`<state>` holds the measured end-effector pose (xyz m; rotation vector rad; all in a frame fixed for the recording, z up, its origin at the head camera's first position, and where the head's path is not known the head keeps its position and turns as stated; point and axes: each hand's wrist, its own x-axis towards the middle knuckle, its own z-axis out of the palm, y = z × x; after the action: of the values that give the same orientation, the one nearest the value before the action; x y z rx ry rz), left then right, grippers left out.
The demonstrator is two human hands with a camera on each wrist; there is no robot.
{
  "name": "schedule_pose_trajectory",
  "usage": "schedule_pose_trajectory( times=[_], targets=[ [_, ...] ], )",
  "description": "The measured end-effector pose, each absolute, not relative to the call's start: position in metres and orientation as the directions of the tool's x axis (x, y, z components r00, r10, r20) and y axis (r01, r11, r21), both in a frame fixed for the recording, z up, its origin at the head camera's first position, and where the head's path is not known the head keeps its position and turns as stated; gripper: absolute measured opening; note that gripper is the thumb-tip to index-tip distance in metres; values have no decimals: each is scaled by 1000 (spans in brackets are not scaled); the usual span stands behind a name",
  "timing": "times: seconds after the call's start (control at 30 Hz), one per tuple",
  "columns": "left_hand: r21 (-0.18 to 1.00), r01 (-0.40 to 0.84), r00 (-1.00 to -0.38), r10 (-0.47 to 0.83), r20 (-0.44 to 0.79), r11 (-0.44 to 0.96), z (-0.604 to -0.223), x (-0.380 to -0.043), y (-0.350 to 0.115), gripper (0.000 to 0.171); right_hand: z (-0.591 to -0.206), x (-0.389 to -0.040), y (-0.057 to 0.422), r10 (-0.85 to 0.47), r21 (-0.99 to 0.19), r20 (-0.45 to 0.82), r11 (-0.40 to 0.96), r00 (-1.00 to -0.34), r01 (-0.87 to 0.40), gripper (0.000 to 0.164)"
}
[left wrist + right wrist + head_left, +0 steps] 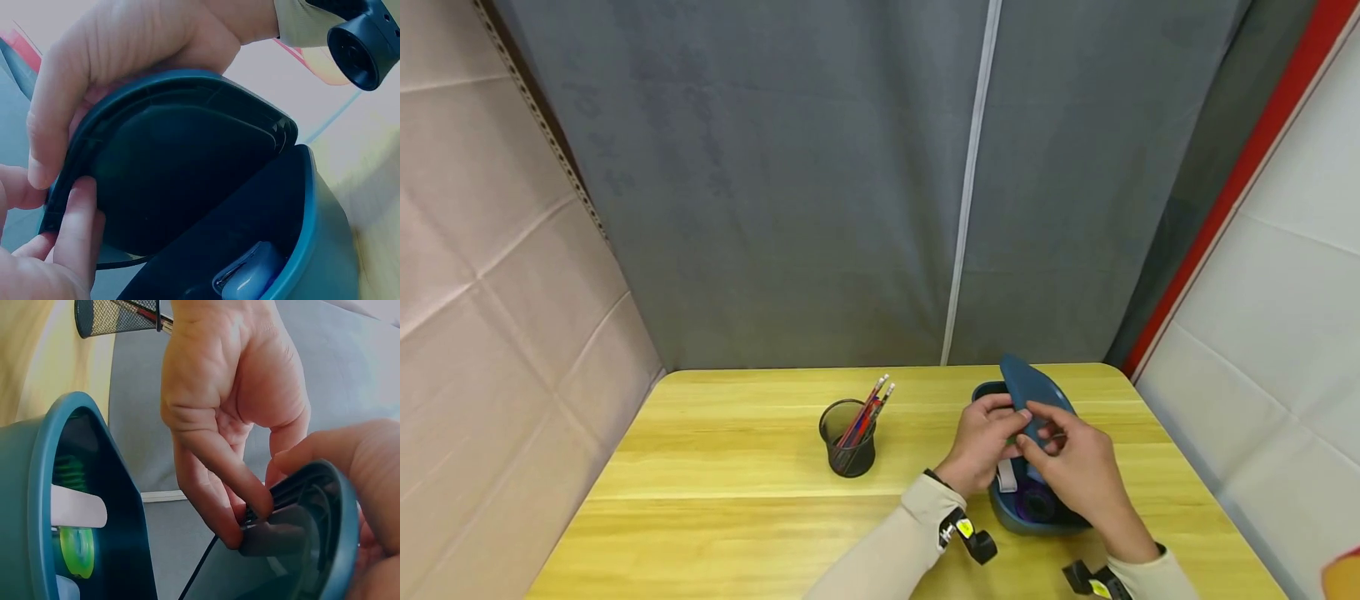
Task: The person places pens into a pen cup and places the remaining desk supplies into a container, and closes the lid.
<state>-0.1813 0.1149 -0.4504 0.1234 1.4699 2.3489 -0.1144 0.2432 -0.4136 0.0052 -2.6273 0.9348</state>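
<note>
A dark blue oblong box (1022,527) stands on the right part of the table, with its matching lid (1030,385) tilted up above it. My left hand (983,440) pinches the lid's edge between thumb and fingers. My right hand (1084,462) holds the same lid from the other side, its fingers over the rim in the left wrist view. Inside the box lie a white block (78,507), a green ring-shaped item (76,553), a dark purple roll (1036,502) and a pale blue item (253,275) whose kind is unclear. The hands hide part of the box.
Left of the box stands a black mesh pen cup (850,458) with several pencils (867,417). A grey curtain (805,208) hangs behind the wooden table (722,483). White cloth walls flank both sides. A yellow and red thing (1342,577) shows at the lower right corner.
</note>
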Motion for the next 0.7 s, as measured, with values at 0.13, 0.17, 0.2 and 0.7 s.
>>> schedule_pose_trajectory(
  times=[0.13, 0.17, 0.2, 0.7],
  targets=[
    [893, -249, -931, 346, -115, -375, -450, -182, 113, 30, -414, -114, 246, 92, -634, 316, 761, -944, -138, 49],
    [896, -247, -931, 346, -113, -370, -450, -182, 113, 30, -414, -115, 248, 87, -641, 313, 754, -946, -142, 48],
    [899, -244, -932, 346, -113, -365, -450, -182, 113, 30, -414, -115, 249, 84, -647, 312, 748, -946, -147, 48],
    [908, -253, -934, 330, -138, -335, -454, -182, 105, 32, -432, -128, 313, 183, -696, 204, 718, -962, -10, 48]
  ],
)
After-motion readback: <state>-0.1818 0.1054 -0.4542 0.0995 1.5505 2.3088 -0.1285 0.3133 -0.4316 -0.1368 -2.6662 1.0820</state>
